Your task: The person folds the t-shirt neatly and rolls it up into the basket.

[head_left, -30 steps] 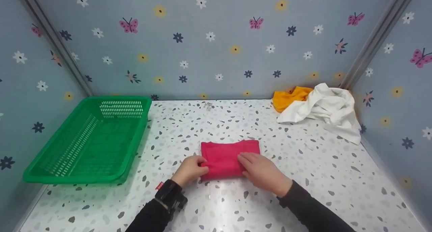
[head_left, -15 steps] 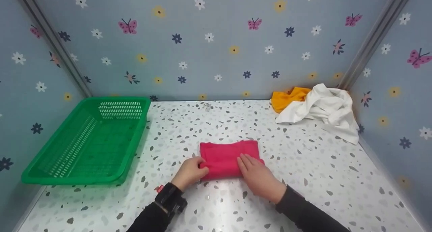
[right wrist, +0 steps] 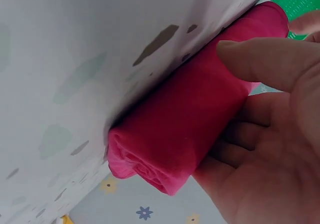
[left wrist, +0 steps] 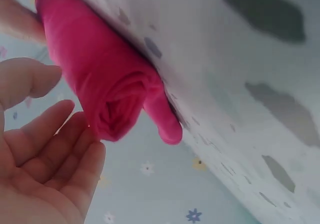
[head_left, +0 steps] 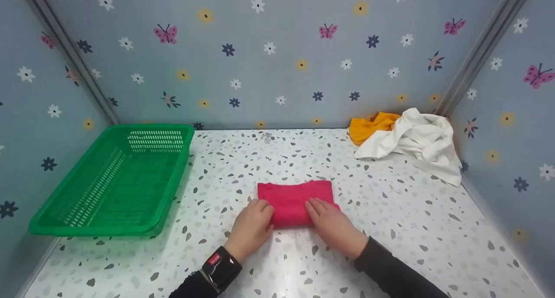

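A bright pink cloth [head_left: 295, 196] lies folded on the speckled table, its near side wound into a roll. The left wrist view shows the spiral end of the roll [left wrist: 97, 74], with a flat flap beyond it. My left hand [head_left: 251, 224] is at the left end, loosely bent fingers right at the roll and thumb apart from it. On the right end, my right hand [head_left: 336, 226] holds the roll, fingers over its top. In the right wrist view the thumb [right wrist: 265, 62] lies along the near side of the roll [right wrist: 170, 119].
A green plastic basket [head_left: 158, 220] stands at the left with nothing inside. In the back right corner lie a crumpled white cloth [head_left: 425, 137] and an orange cloth [head_left: 368, 129]. Flower-patterned walls [head_left: 277, 72] enclose the table [head_left: 243, 159] at the back and both sides.
My left hand has let go of its pinch on the cloth's left edge and turned over, fingers now on top of the roll's end. The right hand has shifted slightly and stays on the roll.
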`<state>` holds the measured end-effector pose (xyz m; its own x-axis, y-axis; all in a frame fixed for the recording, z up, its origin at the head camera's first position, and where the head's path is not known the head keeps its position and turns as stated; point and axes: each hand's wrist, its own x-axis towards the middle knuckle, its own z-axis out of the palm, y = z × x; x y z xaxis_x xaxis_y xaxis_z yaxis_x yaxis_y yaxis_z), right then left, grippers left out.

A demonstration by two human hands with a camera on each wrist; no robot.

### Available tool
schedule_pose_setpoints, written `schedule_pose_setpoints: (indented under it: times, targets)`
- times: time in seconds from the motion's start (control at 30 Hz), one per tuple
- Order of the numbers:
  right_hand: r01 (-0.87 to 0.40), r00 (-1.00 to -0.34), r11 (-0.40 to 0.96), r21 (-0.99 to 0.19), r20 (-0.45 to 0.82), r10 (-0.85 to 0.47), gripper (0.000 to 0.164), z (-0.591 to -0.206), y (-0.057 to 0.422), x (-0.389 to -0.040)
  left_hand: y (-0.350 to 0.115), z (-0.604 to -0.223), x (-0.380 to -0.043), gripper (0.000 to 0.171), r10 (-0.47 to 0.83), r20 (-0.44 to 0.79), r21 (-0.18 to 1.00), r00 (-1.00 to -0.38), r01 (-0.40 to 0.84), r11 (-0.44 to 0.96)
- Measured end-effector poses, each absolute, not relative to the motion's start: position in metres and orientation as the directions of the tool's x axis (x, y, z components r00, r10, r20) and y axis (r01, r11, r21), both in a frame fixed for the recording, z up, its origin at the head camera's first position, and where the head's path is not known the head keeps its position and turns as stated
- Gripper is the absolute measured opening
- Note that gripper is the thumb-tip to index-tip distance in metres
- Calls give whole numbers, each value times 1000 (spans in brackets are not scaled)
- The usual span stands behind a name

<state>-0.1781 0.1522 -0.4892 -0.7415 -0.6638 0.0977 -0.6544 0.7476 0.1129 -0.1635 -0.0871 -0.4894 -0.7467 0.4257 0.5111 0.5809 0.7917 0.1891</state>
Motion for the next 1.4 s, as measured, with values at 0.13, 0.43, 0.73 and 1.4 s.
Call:
schedule_pose_setpoints:
  times: [0.13, 0.43, 0.73, 1.4]
  targets:
    - [-651, -748, 756, 74, 109, -655, 56, -490, 152, -181, -83, -494, -163, 29, 457, 488, 109, -743, 572, 813]
    - [-634, -769, 773, -22, 125, -627, 47, -490, 151, -190, -82, -495, -172, 33, 477, 414, 80, -776, 553, 830]
    - [-658, -730, 753, 14, 234, -642, 39, -490, 148, -194, -80, -495, -178, 33, 476, 331, 91, -814, 530, 843]
    - [-689, -723, 698, -195, 122, -680, 36, -478, 166, -199, -94, -485, -177, 26, 412, 129, 513, -902, 416, 750]
